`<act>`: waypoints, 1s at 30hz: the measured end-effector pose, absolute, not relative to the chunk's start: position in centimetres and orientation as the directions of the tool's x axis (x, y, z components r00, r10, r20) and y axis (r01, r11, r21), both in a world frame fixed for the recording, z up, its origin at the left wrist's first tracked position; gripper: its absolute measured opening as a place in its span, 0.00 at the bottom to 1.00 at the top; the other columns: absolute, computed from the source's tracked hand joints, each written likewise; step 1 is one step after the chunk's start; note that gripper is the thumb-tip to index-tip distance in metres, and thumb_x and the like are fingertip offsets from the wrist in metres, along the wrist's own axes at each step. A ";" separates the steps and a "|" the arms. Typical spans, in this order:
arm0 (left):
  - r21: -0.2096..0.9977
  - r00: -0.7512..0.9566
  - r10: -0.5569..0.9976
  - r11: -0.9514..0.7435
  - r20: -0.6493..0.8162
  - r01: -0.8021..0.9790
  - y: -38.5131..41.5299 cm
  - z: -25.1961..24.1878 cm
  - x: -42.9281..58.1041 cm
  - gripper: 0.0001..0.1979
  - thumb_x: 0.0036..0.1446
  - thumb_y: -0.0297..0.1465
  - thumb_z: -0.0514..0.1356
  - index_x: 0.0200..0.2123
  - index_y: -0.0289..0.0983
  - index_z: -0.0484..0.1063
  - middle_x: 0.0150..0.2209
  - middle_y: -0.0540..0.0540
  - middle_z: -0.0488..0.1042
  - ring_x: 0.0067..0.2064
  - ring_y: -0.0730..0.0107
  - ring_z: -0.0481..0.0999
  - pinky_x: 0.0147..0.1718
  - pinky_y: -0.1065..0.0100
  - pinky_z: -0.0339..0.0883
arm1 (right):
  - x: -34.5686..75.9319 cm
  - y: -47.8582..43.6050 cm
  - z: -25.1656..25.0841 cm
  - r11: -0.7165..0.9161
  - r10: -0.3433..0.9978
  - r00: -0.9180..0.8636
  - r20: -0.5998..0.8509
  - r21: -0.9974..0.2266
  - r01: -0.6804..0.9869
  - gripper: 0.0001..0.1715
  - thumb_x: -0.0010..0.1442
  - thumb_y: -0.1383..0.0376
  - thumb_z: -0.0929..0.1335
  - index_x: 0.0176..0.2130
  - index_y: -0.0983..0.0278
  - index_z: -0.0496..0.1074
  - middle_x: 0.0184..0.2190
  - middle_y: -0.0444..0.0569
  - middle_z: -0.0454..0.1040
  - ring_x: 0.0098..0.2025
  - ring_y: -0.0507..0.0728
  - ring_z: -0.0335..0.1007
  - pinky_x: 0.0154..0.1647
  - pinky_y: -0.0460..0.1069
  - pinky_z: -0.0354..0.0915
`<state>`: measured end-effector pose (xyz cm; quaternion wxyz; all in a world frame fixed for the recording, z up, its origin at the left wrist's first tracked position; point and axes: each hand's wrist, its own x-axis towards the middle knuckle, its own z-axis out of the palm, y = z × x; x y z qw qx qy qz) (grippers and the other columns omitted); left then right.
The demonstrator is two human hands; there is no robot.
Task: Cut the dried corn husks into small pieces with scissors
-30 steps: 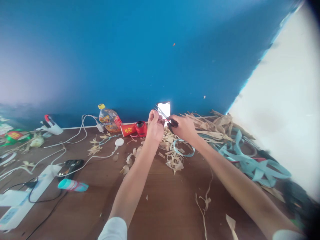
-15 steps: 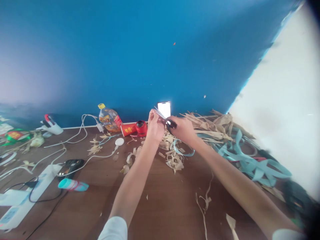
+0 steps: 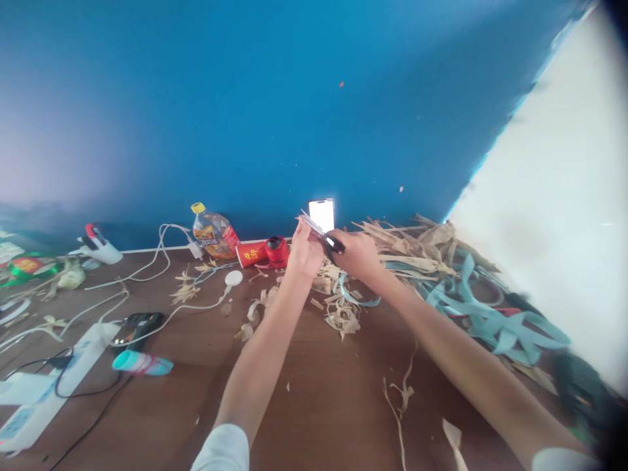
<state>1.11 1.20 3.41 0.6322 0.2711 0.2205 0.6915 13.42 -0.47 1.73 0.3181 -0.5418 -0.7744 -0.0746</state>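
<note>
My right hand is closed round the black handles of a pair of scissors. The blades point up and left, across the fingertips of my left hand. Those fingers are pinched together by the blades; a thin pale tip shows past them, but what they hold is too small to name. Just behind the scissors a phone with a bright white screen leans upright at the wall. Below both hands lie curled, dry husk scraps.
To the right are a pile of dry husks and a tangle of light-blue ribbon. Leftward are a red paper cup, a bottle with a yellow cap, a power strip, a turquoise tube and white cables. A blue wall rises behind.
Both hands stay almost in place. The scissor blades look slightly closer together, and a thin pale tip now shows by the left fingertips.
</note>
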 end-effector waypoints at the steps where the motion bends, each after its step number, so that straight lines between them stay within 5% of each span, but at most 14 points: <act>1: 0.636 -0.050 0.994 -0.099 0.094 -0.765 1.2 3.4 1.1 0.07 0.59 0.33 0.59 0.30 0.37 0.68 0.28 0.52 0.66 0.29 0.79 0.67 0.37 0.73 0.63 | 13.4 -0.4 1.6 0.407 0.788 -0.214 0.577 -0.227 0.885 0.17 0.51 0.66 0.64 0.40 0.58 0.75 0.26 0.48 0.78 0.29 0.57 0.71 0.26 0.47 0.49; 30: 0.642 -0.052 0.985 -0.146 0.163 -0.752 0.9 3.6 0.9 0.11 0.51 0.35 0.66 0.28 0.36 0.68 0.25 0.53 0.65 0.26 0.79 0.64 0.30 0.73 0.60 | 13.3 -0.6 1.4 0.464 0.757 -0.175 0.630 -0.329 0.823 0.19 0.49 0.66 0.64 0.41 0.57 0.75 0.27 0.45 0.78 0.29 0.56 0.71 0.29 0.47 0.54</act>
